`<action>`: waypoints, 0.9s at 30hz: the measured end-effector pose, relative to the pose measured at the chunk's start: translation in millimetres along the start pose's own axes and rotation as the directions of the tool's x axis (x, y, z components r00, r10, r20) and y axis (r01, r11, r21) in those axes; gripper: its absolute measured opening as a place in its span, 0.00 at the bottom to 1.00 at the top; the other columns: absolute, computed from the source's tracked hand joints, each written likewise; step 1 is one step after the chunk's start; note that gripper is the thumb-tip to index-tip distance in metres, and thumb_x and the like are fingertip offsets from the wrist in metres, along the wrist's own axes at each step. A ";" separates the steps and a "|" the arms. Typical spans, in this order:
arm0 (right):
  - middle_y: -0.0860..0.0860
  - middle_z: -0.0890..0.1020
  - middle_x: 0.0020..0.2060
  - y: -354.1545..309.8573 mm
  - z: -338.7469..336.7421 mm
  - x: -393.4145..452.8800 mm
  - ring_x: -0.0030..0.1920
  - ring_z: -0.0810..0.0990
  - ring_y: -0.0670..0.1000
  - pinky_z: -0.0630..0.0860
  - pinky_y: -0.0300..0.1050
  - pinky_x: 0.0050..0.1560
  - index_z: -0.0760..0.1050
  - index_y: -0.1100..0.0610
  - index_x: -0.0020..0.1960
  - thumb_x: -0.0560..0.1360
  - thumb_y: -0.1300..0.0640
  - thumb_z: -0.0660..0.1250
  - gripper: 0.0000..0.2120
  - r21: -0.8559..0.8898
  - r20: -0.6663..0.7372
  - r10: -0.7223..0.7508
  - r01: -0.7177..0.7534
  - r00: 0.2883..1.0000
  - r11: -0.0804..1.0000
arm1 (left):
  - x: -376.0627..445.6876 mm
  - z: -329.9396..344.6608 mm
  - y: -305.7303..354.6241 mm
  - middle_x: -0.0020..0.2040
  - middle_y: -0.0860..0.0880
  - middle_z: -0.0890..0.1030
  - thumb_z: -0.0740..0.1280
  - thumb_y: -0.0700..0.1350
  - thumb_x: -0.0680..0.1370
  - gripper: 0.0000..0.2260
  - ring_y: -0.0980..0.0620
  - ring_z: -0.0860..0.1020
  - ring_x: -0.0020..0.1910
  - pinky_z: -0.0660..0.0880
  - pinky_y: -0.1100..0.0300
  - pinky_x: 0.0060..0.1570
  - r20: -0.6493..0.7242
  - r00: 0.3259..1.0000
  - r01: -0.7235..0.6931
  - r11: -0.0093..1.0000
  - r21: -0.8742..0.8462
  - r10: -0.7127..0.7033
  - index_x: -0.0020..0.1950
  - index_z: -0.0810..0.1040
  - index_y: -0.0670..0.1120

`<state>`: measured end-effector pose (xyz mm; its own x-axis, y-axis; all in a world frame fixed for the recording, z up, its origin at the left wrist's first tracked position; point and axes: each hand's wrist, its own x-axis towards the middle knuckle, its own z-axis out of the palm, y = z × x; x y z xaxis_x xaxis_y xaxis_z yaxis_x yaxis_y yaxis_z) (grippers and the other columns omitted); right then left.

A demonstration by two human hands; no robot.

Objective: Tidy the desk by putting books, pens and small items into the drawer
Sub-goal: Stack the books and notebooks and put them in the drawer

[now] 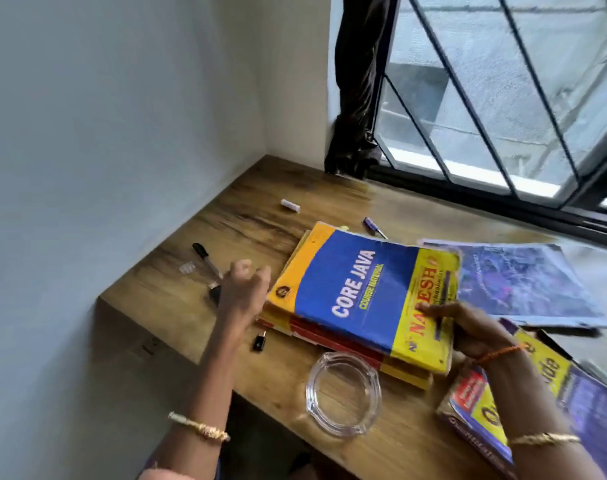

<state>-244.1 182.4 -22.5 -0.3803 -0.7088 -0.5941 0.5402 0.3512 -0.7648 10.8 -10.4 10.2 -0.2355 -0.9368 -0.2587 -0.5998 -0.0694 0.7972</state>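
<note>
We see a person at a wooden tabletop [198, 258] beside a barred window [503, 98], partway through gathering books for the drawer, which is not in view. The landmark is the blue-and-yellow Core Java book [357, 296], lying on top of a small stack of books [347, 344] near the middle of the tabletop. The right hand [468, 330] holds the book's near right edge, thumb on the cover and fingers [444, 311] curled at the edge. The left hand [243, 289] hovers just left of the book, its fingers loosely apart and holding nothing; we cannot tell whether it touches the stack.

We judge the step in hand to be squaring up or lifting the stack. The next move likely calls for the left hand to close on the stack's left edge so both hands can carry it.

Left of the book lie a black pen [206, 259] and small dark items [214, 292]; behind it, a purple pen [375, 227] and a white tube [290, 205]. In front sits a glass ashtray [343, 393], with a small black adapter [259, 341] just beside the stack. To the right lie a bluish-purple book [524, 282] and a yellow-and-purple guide [537, 393].
</note>
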 end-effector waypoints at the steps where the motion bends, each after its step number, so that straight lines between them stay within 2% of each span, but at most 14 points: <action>1: 0.56 0.85 0.35 0.9 -2.7 2.7 0.33 0.84 0.54 0.81 0.49 0.32 0.73 0.64 0.57 0.70 0.67 0.68 0.16 -0.025 -0.011 -0.017 0.016 1.000 1.000 | 4.1 10.6 1.9 0.63 0.41 0.75 0.58 0.58 0.74 0.28 0.47 0.75 0.52 0.71 0.55 0.47 0.053 0.998 0.032 0.997 0.073 -0.036 0.66 0.70 0.41; 3: 0.56 0.85 0.34 0.2 -5.8 5.7 0.32 0.84 0.53 0.82 0.48 0.32 0.73 0.64 0.56 0.74 0.70 0.62 0.11 -0.075 -0.018 -0.042 0.041 0.999 0.996 | 5.9 31.0 3.6 0.65 0.37 0.72 0.53 0.64 0.74 0.33 0.40 0.71 0.62 0.68 0.49 0.57 0.104 0.991 0.050 0.957 0.286 -0.083 0.66 0.71 0.39; 5: 0.55 0.85 0.33 -1.9 -7.9 6.5 0.32 0.84 0.52 0.82 0.48 0.33 0.74 0.63 0.52 0.74 0.70 0.63 0.08 -0.122 -0.007 -0.049 0.048 0.999 0.991 | 1.3 46.3 5.7 0.67 0.37 0.70 0.52 0.65 0.77 0.34 0.39 0.67 0.67 0.65 0.48 0.63 0.075 0.995 0.026 0.911 0.412 -0.063 0.68 0.69 0.39; 8: 0.55 0.84 0.36 -7.2 -2.9 6.6 0.33 0.83 0.51 0.82 0.46 0.36 0.75 0.61 0.48 0.74 0.69 0.64 0.06 -0.268 0.022 -0.090 0.093 0.996 0.959 | -0.6 56.8 11.2 0.68 0.37 0.69 0.52 0.67 0.76 0.35 0.39 0.66 0.68 0.65 0.48 0.64 0.022 0.997 0.057 0.896 0.440 -0.074 0.69 0.68 0.40; 11: 0.55 0.81 0.42 -11.5 6.4 3.8 0.39 0.81 0.52 0.80 0.49 0.41 0.73 0.58 0.51 0.74 0.66 0.66 0.07 -0.429 -0.005 -0.141 0.126 0.990 0.895 | 6.0 59.7 13.4 0.68 0.37 0.68 0.55 0.68 0.75 0.36 0.38 0.66 0.68 0.66 0.48 0.64 0.011 0.993 0.100 0.896 0.433 -0.116 0.70 0.67 0.40; 15: 0.56 0.82 0.49 -3.2 19.6 5.9 0.45 0.81 0.54 0.79 0.50 0.47 0.75 0.58 0.54 0.71 0.57 0.73 0.14 -0.547 -0.165 -0.192 0.072 0.967 0.834 | 22.3 54.2 11.9 0.65 0.39 0.73 0.61 0.70 0.70 0.39 0.38 0.71 0.64 0.70 0.48 0.60 0.057 0.990 0.091 0.892 0.443 -0.129 0.67 0.69 0.41; 17: 0.58 0.82 0.52 5.2 26.9 3.0 0.51 0.81 0.57 0.78 0.51 0.52 0.75 0.59 0.56 0.68 0.49 0.75 0.22 -0.669 -0.321 -0.304 0.013 0.897 0.743 | 29.5 52.2 10.5 0.62 0.41 0.75 0.65 0.70 0.67 0.38 0.40 0.74 0.60 0.74 0.48 0.57 0.080 0.987 0.094 0.894 0.439 -0.143 0.64 0.71 0.42; 19: 0.60 0.75 0.57 15.3 30.1 -7.1 0.58 0.74 0.61 0.74 0.53 0.57 0.73 0.60 0.58 0.67 0.43 0.74 0.28 -0.804 -0.466 -0.452 -0.152 0.761 0.574 | 28.3 51.5 10.6 0.62 0.41 0.75 0.69 0.67 0.67 0.36 0.40 0.74 0.59 0.74 0.49 0.55 0.086 0.986 0.092 0.889 0.450 -0.145 0.64 0.71 0.42; 20: 0.61 0.71 0.60 20.2 29.9 -12.2 0.62 0.70 0.63 0.71 0.54 0.60 0.70 0.61 0.60 0.68 0.42 0.73 0.30 -0.809 -0.511 -0.483 -0.207 0.711 0.551 | 26.6 52.4 10.1 0.63 0.41 0.74 0.69 0.66 0.67 0.36 0.40 0.73 0.60 0.74 0.49 0.55 0.080 0.986 0.092 0.883 0.460 -0.144 0.65 0.69 0.42; 22: 0.65 0.69 0.62 30.6 26.2 -13.4 0.66 0.65 0.64 0.69 0.55 0.63 0.66 0.64 0.64 0.69 0.44 0.72 0.33 -0.762 -0.550 -0.451 -0.200 0.703 0.616 | 23.3 54.1 9.3 0.65 0.40 0.72 0.70 0.64 0.68 0.37 0.40 0.72 0.63 0.72 0.49 0.55 0.059 0.988 0.097 0.876 0.472 -0.141 0.67 0.66 0.41; 24: 0.66 0.75 0.56 34.0 26.1 -10.4 0.61 0.71 0.63 0.73 0.52 0.56 0.66 0.65 0.60 0.69 0.44 0.72 0.32 -0.724 -0.533 -0.383 -0.172 0.754 0.668 | 23.5 53.9 9.3 0.64 0.40 0.72 0.71 0.64 0.68 0.37 0.40 0.72 0.62 0.72 0.49 0.54 0.060 0.989 0.092 0.879 0.467 -0.135 0.67 0.67 0.41; 25: 0.64 0.79 0.49 31.4 27.4 -9.6 0.54 0.76 0.61 0.74 0.48 0.46 0.68 0.64 0.55 0.69 0.43 0.72 0.28 -0.717 -0.513 -0.355 -0.162 0.782 0.678 | 25.3 52.4 10.0 0.63 0.41 0.73 0.71 0.63 0.68 0.36 0.41 0.73 0.61 0.72 0.50 0.53 0.070 0.989 0.087 0.884 0.460 -0.134 0.65 0.68 0.41; 26: 0.59 0.80 0.40 26.6 28.6 -9.7 0.43 0.78 0.57 0.71 0.45 0.36 0.69 0.63 0.46 0.69 0.43 0.72 0.24 -0.708 -0.500 -0.329 -0.159 0.801 0.688 | 27.9 50.7 11.1 0.61 0.41 0.75 0.72 0.63 0.68 0.35 0.42 0.74 0.60 0.73 0.51 0.51 0.085 0.988 0.074 0.888 0.453 -0.126 0.64 0.70 0.41; 27: 0.55 0.77 0.31 21.2 29.3 -10.5 0.33 0.75 0.52 0.65 0.43 0.30 0.67 0.60 0.38 0.69 0.44 0.73 0.22 -0.693 -0.496 -0.306 -0.158 0.813 0.704 | 29.6 48.6 12.8 0.60 0.42 0.77 0.71 0.63 0.68 0.33 0.42 0.75 0.59 0.73 0.51 0.50 0.103 0.988 0.061 0.893 0.447 -0.118 0.62 0.72 0.41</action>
<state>-206.7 179.3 -25.1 -0.8465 -0.3799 -0.3728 -0.0796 0.7829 -0.6170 -41.1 -22.4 -13.8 -0.2401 -0.8818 -0.4060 -0.8913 0.0345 0.4521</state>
